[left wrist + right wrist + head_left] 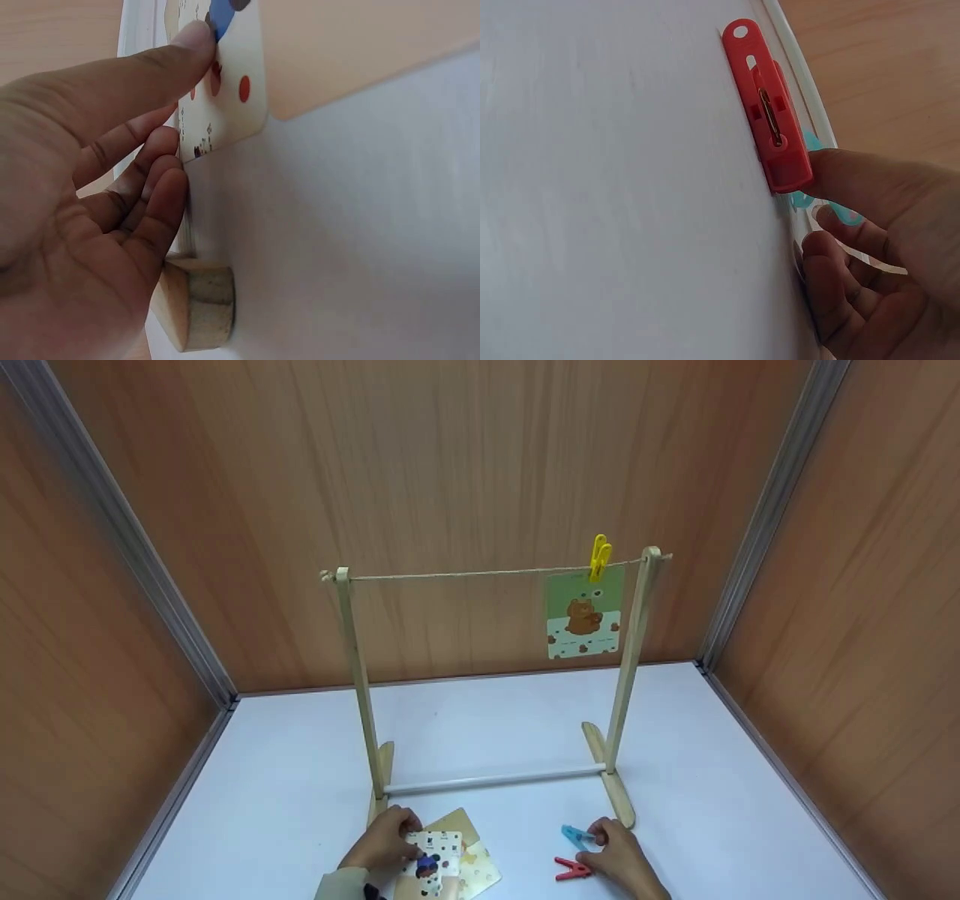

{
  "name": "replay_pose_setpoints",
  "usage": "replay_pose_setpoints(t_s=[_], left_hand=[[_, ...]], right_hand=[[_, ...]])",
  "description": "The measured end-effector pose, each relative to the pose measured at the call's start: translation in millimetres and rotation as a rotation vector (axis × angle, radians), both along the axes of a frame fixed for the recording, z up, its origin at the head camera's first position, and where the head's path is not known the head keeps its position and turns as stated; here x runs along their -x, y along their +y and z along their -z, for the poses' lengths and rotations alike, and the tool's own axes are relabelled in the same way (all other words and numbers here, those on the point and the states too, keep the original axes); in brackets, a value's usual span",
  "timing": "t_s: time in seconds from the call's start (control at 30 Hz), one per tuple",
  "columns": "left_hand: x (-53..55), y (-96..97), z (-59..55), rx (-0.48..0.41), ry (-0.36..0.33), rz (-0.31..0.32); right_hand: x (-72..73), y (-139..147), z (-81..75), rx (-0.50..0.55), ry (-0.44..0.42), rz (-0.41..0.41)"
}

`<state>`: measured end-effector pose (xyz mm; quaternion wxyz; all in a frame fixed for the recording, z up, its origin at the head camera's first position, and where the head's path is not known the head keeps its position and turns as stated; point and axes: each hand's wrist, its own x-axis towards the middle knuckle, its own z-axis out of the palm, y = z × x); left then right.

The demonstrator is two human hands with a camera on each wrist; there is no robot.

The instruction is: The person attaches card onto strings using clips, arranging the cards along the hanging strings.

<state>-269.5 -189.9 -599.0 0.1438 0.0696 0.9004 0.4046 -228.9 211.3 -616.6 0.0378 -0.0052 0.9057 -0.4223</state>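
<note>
My left hand [386,840] pinches the edge of a white-and-peach card [450,844] with a small blue-clothed figure. In the left wrist view, the thumb lies on the card's face [232,112], with fingers curled at its edge. Another card, tan and cream [480,870], lies partly beneath it. On the right, my right hand [622,859] has thumb and forefinger about the handle end of a blue clothespin [574,835]. A red clothespin [573,869] lies just nearer, by the thumb; in the right wrist view it partly hides the blue one [811,141].
A wooden stand [364,682] carries a string [465,574] between two posts. A yellow clothespin [599,559] holds a green-and-white bear card [583,615] near the right post. The white crossbar [495,781] runs low, behind both hands. Wood-grain panels [465,472] enclose the white table [262,780].
</note>
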Motion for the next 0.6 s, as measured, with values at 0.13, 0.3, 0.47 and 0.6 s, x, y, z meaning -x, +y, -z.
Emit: replay_pose_setpoints(t_s=[0.13, 0.3, 0.47, 0.6], left_hand=[[-0.3, 1.1, 0.5, 0.007, -0.007, -0.013], [0.3, 1.7, 0.9, 0.010, -0.019, -0.033], [0.1, 1.8, -0.3, 0.015, -0.014, -0.034], [-1.1, 2.4, -0.7, 0.015, -0.015, -0.031]], right_hand=[[0.0, 0.9, 0.4, 0.019, -0.004, 0.004], [0.6, 1.3, 0.8, 0.016, -0.035, 0.022], [-0.5, 2.3, 1.8, 0.026, -0.027, 0.025], [-1.1, 2.9, 2.9, 0.038, -0.035, 0.039]])
